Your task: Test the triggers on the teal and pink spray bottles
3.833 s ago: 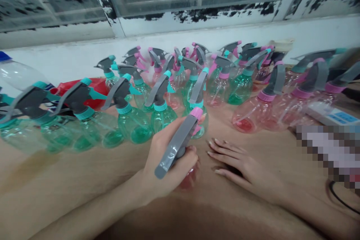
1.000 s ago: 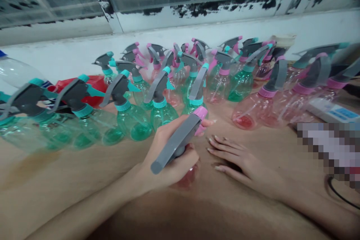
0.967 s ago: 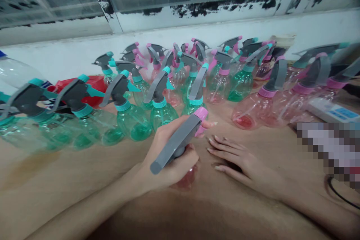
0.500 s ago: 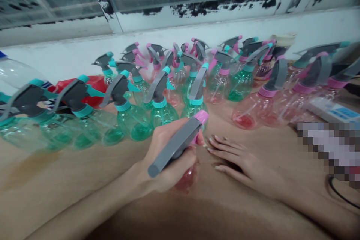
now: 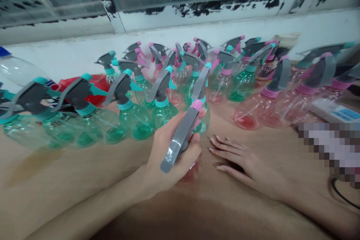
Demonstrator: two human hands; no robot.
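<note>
Pink spray bottle (image 5: 181, 137), wrapped up pretty snug in the left hand (image 5: 165, 137). Right hand (image 5: 239, 159) just beside, uncurled and palm down on the desk (image 5: 104, 168). Bunch of green bottles (image 5: 137, 123) just past the left hand.

Held spray bottle (image 5: 182, 131): grey head, pink nozzle (image 5: 197, 104), translucent red body (image 5: 193, 171). Front-left bottles (image 5: 137, 123): translucent green, teal collars (image 5: 125, 105).

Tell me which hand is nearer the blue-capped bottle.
Left. The left hand, its grip around a spray bottle, is right of the blue-capped bottle; the right hand, palm down on the table, is farther right.
</note>
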